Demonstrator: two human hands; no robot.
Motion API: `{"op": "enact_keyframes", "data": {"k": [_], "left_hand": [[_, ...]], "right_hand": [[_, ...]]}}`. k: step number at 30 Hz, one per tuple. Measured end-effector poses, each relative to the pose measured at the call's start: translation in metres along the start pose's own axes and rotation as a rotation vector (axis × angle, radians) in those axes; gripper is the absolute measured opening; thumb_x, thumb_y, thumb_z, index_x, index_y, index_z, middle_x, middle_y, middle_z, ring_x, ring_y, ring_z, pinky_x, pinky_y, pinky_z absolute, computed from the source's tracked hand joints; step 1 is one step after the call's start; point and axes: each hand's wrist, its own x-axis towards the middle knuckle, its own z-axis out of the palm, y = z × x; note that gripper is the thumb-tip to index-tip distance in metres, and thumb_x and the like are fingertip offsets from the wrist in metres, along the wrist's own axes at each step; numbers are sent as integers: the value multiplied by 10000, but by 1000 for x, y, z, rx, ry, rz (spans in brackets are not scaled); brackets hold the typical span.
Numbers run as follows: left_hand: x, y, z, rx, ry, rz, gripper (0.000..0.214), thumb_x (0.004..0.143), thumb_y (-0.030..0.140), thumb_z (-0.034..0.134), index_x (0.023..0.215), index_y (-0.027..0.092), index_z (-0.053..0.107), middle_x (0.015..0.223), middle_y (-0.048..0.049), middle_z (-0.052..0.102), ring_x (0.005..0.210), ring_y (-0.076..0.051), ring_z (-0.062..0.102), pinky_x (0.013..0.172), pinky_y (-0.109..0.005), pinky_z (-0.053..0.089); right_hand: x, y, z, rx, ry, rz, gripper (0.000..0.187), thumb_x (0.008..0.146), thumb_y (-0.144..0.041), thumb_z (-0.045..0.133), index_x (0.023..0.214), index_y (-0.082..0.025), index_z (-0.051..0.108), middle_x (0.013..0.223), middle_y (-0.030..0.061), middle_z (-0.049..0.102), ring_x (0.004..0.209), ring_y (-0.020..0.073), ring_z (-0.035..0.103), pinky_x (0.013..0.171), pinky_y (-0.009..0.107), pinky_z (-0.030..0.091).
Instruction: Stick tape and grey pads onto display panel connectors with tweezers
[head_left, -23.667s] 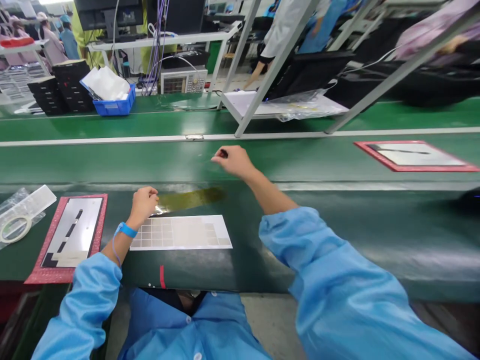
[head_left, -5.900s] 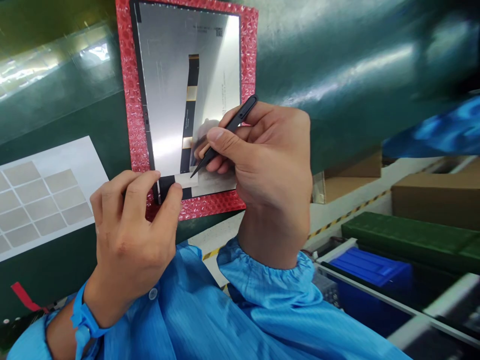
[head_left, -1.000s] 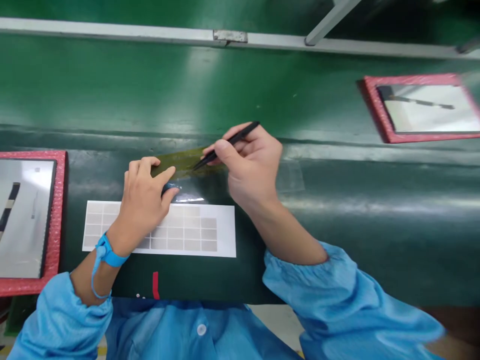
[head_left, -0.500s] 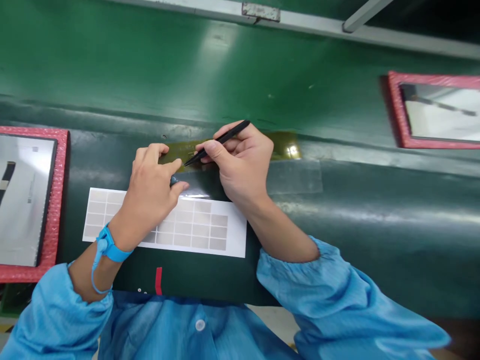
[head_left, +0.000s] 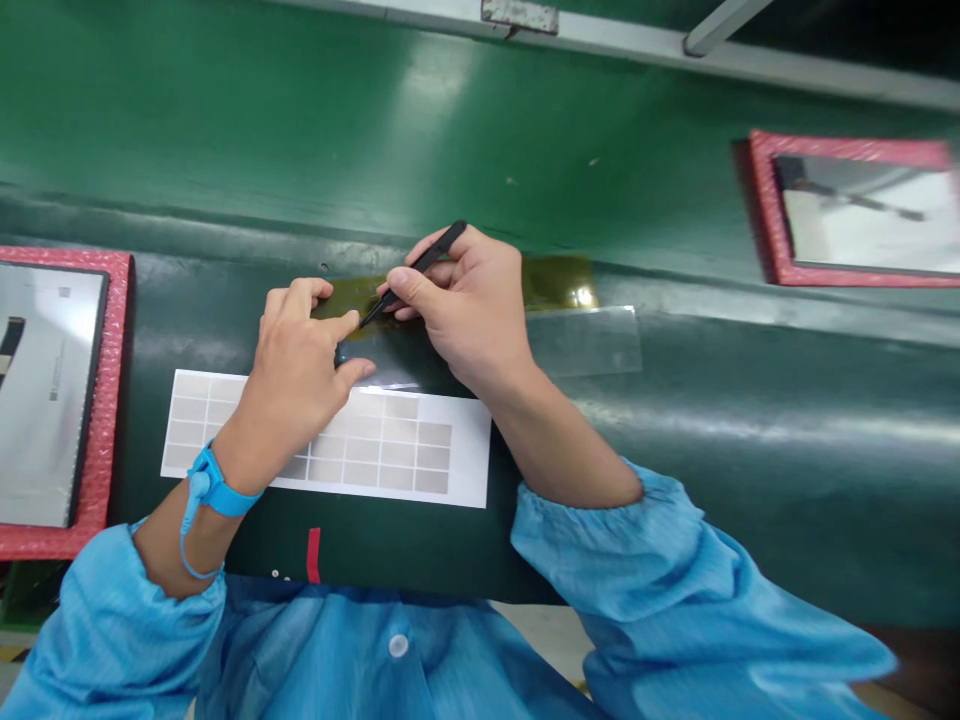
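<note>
My right hand grips black tweezers like a pen, their fine tip down by my left index finger. My left hand rests with thumb and index finger spread apart, its fingertips at the left end of an amber film strip. Between that thumb and index finger shows a small dark blue bit, too hidden to name. A clear plastic strip lies along the near side of the amber film, partly under my right hand. Below my hands is a white sheet with rows of grey rectangular labels, partly covered by my left forearm.
On the left lies a flat display panel in a pink bubble-wrap frame. Another panel in pink wrap sits at the far right. A red tape piece is at the green table's near edge.
My right hand and the tweezers have shifted slightly left, and the tweezers stand a little steeper. My left hand keeps its place on the film. The whole view has shifted slightly.
</note>
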Motion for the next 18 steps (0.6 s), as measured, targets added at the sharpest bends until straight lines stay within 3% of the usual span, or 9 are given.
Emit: {"op": "enact_keyframes", "data": {"k": [5, 12, 18], "left_hand": [[0, -1, 1, -11, 6, -3, 252, 851, 283, 893, 1085, 215, 828, 1379, -114, 566, 1284, -343, 541, 1155, -566, 503], [1, -2, 0, -2, 2, 7, 262, 848, 317, 896, 1086, 230, 827, 1382, -105, 572, 1298, -348, 551, 1152, -575, 506], [1, -3, -1, 9, -1, 2, 320, 837, 308, 915, 1135, 223, 838, 1435, -130, 563, 1330, -372, 548, 1162, -571, 498]], "right_hand": [[10, -1, -1, 2, -94, 60, 482, 789, -597, 982, 878, -254, 657, 738, -27, 747, 590, 164, 739, 462, 208, 573], [14, 1, -2, 50, -120, 118, 451, 790, -462, 1024, 904, -230, 654, 756, -13, 734, 591, 153, 725, 476, 201, 575], [13, 2, 0, 58, -128, 65, 522, 776, -630, 981, 892, -255, 635, 767, -26, 736, 583, 154, 715, 499, 230, 591]]}}
